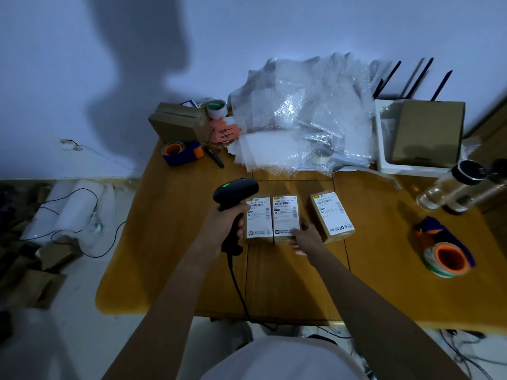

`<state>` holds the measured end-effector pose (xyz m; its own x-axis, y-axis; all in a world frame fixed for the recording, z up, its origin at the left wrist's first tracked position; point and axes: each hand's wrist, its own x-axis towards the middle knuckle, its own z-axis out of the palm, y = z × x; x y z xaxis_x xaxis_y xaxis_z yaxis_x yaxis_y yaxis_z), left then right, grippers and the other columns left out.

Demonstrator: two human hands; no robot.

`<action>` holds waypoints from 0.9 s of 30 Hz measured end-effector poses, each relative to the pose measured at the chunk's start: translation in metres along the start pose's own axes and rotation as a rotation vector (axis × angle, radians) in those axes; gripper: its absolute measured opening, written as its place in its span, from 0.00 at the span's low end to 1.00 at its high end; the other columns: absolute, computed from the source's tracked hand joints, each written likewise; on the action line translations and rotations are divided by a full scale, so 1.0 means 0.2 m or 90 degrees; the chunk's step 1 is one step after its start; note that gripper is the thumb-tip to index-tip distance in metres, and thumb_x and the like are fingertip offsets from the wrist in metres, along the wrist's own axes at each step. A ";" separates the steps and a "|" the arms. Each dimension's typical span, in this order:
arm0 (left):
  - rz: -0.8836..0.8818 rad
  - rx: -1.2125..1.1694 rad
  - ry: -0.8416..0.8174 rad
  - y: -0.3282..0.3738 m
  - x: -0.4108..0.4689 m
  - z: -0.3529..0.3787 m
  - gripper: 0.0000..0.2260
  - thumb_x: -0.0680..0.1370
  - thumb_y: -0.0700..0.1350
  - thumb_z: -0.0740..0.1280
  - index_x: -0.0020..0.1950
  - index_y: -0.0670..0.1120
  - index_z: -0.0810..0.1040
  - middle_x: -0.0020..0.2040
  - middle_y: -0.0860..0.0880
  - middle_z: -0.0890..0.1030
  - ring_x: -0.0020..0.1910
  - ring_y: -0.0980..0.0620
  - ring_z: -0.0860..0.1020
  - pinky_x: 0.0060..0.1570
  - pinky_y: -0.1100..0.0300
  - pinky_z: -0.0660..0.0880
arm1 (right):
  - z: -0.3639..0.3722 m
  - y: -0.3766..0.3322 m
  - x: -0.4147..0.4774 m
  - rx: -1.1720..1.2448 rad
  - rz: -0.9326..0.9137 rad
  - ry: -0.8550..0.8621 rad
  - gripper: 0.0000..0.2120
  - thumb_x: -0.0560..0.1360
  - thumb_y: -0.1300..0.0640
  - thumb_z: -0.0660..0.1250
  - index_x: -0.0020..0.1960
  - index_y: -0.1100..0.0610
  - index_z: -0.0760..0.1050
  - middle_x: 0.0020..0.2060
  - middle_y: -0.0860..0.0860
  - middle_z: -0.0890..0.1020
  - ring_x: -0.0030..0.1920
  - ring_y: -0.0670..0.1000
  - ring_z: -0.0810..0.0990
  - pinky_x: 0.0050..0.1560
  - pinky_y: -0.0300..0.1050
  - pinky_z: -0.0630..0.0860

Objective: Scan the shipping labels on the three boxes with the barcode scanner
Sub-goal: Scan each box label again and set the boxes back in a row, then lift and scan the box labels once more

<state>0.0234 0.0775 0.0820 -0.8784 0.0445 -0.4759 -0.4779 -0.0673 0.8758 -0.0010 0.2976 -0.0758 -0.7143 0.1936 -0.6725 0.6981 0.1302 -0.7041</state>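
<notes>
Head view: left hand (223,229) clamped on barcode scanner (233,197), nose over left box (256,218); right hand (306,238) fingers loosely curled on middle box (286,219); third box (332,215) just right, long axes pointing away.

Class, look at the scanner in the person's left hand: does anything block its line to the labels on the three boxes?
Nothing visible does. The barcode scanner, held in the left hand, sits above the left box. The middle box and right box lie label-up; the right hand touches only the middle box's near corner.
</notes>
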 end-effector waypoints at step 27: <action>-0.032 0.022 -0.044 0.02 0.07 0.22 0.08 0.79 0.42 0.70 0.42 0.43 0.74 0.29 0.47 0.72 0.25 0.51 0.70 0.29 0.58 0.70 | -0.48 -0.18 0.11 -0.486 -0.140 0.233 0.38 0.76 0.46 0.72 0.77 0.62 0.61 0.74 0.61 0.66 0.74 0.62 0.65 0.71 0.57 0.67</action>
<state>0.0089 0.1216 0.0823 -0.8499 0.1161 -0.5140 -0.5201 -0.0290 0.8536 -0.0368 0.3896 -0.0431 -0.8673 0.3707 -0.3322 0.4822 0.7913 -0.3759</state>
